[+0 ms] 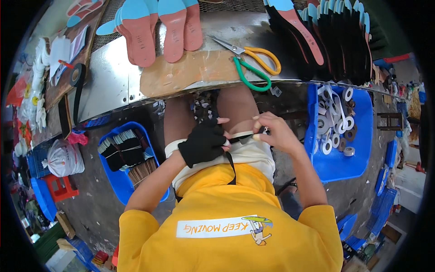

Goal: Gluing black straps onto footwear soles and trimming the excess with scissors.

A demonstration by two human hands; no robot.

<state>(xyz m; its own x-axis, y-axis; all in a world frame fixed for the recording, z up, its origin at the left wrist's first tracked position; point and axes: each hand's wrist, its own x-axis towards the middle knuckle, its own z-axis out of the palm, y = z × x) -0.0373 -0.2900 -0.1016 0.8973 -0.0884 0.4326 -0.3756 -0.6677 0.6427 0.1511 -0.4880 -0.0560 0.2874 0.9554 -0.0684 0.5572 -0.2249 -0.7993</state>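
Over my lap, my left hand (206,143), in a black fingerless glove, has its fingers curled at one end of a short black strip (240,138). Bare and pinched, my right hand (278,132) holds the other end, with a small dark bit showing by its fingertips. What that bit is cannot be made out. A thin black cord (232,167) hangs below the strip against my yellow shirt. Ahead on the bench lie scissors (234,48) with one yellow-orange and one green handle, blades spread, partly over a brown sheet (190,70).
Pink-and-blue insoles (174,31) lie on the metal bench (108,81); black-sided ones (342,45) stand bunched at right. A blue bin (344,171) with several tape rolls is at right. Another blue bin (112,185) holds bundled pieces at left. A black tape roll (78,75) hangs near the bench's left end.
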